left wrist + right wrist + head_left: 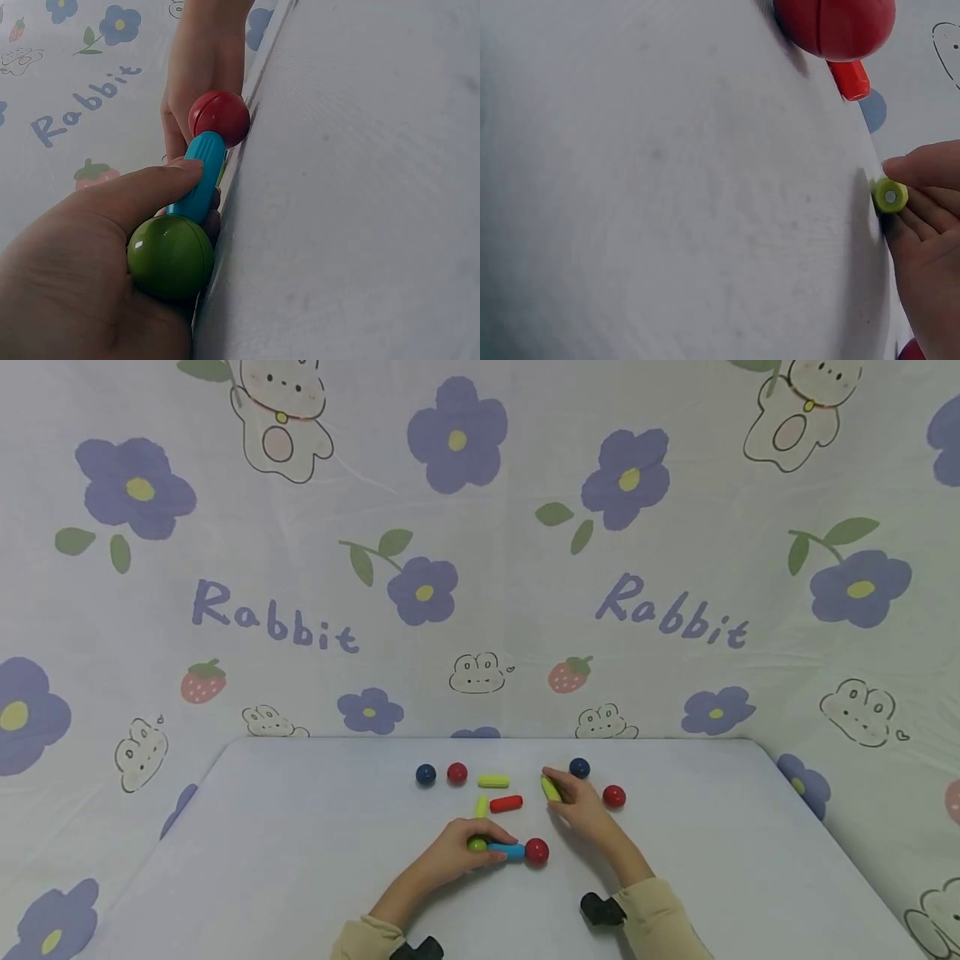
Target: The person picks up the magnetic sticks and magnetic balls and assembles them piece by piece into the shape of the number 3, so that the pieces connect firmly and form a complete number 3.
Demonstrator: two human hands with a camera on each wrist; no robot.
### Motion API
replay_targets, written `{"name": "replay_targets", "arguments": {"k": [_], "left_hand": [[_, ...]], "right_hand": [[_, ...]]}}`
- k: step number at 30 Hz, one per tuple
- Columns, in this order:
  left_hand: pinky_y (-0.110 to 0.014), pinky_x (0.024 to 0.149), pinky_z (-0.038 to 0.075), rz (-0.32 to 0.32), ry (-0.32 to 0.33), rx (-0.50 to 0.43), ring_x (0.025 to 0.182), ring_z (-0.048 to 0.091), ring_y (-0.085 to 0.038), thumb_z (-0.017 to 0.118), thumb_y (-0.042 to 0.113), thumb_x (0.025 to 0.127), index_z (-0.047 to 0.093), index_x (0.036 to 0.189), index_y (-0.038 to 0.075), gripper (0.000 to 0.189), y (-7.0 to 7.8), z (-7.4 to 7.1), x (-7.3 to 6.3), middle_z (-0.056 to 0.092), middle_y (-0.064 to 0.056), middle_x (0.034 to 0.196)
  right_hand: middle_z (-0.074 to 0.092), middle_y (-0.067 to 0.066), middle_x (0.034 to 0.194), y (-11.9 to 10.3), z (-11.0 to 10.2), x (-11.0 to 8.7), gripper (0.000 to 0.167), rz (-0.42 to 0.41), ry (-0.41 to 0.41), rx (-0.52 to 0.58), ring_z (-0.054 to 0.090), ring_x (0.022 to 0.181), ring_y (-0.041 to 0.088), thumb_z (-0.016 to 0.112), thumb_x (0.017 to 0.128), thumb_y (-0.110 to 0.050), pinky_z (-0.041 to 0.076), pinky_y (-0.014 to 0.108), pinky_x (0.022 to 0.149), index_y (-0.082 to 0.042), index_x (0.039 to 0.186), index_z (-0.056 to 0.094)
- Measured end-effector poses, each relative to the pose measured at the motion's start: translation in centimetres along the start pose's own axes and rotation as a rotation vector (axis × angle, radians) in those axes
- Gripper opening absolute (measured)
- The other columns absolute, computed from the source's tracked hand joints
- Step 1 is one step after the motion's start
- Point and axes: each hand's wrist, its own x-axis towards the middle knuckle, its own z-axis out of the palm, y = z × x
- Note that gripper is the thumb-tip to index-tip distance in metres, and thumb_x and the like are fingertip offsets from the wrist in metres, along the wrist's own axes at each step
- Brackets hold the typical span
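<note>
My left hand [450, 853] grips a blue rod [512, 852], its thumb lying along the rod in the left wrist view. A green ball [171, 256] sits at the rod's near end, against the palm, and a red ball [219, 120] at its far end. Behind the left fingers a yellow-green rod [482, 806] points away; its lower end is hidden, so I cannot tell if it joins the green ball. Farther right, my right hand [583, 806] pinches another yellow-green rod [551, 789] between thumb and fingers, its round end [891, 196] facing the right wrist camera.
Across the back of the white table [285, 843] lie a dark blue ball [426, 775], a red ball [457, 773] and a yellow-green rod [493, 782]. A red rod [506, 804] lies between the hands. Beyond the right hand are another dark blue ball [579, 767] and red ball [614, 796].
</note>
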Motion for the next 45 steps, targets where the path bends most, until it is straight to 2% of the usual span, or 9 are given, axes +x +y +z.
{"name": "replay_targets", "arguments": {"k": [9, 17, 29, 35, 45], "left_hand": [[-0.023, 0.101, 0.043, -0.016, -0.002, -0.01, 0.109, 0.06, -0.005, 0.072, 0.021, 0.088, 0.073, 0.107, 0.029, 0.021, -0.3, 0.1, 0.1, 0.072, 0.011, 0.11], [-0.024, 0.101, 0.042, -0.027, 0.004, -0.008, 0.109, 0.06, -0.006, 0.073, 0.02, 0.087, 0.073, 0.107, 0.029, 0.022, 0.0, 0.0, 0.1, 0.073, 0.01, 0.11], [-0.025, 0.101, 0.043, -0.04, -0.001, -0.004, 0.108, 0.059, -0.006, 0.072, 0.021, 0.088, 0.073, 0.107, 0.029, 0.021, 0.0, 0.0, 0.0, 0.072, 0.01, 0.11], [-0.025, 0.102, 0.043, -0.037, -0.005, -0.006, 0.109, 0.06, -0.006, 0.072, 0.02, 0.088, 0.073, 0.108, 0.028, 0.022, 0.2, 0.0, 0.0, 0.072, 0.01, 0.111], [-0.023, 0.1, 0.043, -0.017, -0.004, -0.013, 0.108, 0.06, -0.006, 0.072, 0.02, 0.088, 0.073, 0.107, 0.027, 0.021, -0.1, -0.1, 0.1, 0.073, 0.009, 0.11]], "right_hand": [[0.045, 0.022, 0.149, -0.3, -0.5, -0.6, 0.054, 0.005, -0.025, -0.012, 0.041, 0.14, 0.037, 0.059, 0.091, 0.005, 0.038, 0.044, 0.11, 0.0, 0.143, 0.045], [0.05, 0.026, 0.143, 0.1, -0.5, -0.8, 0.051, -0.023, 0.047, 0.096, 0.048, 0.134, 0.039, 0.065, 0.087, 0.005, 0.043, 0.041, 0.106, 0.005, 0.136, 0.051], [0.053, 0.022, 0.141, -0.1, -0.2, -2.0, 0.049, 0.022, 0.106, 0.185, 0.052, 0.131, 0.035, 0.07, 0.087, -0.002, 0.046, 0.033, 0.101, 0.001, 0.133, 0.056], [0.055, 0.018, 0.14, 0.0, 0.2, -2.5, 0.049, 0.048, 0.094, 0.187, 0.053, 0.131, 0.032, 0.071, 0.087, -0.006, 0.047, 0.028, 0.1, -0.004, 0.134, 0.057], [0.056, 0.021, 0.139, -0.3, 0.6, -3.2, 0.049, 0.021, 0.054, 0.282, 0.053, 0.131, 0.034, 0.07, 0.087, -0.006, 0.049, 0.025, 0.099, 0.001, 0.133, 0.055]]}}
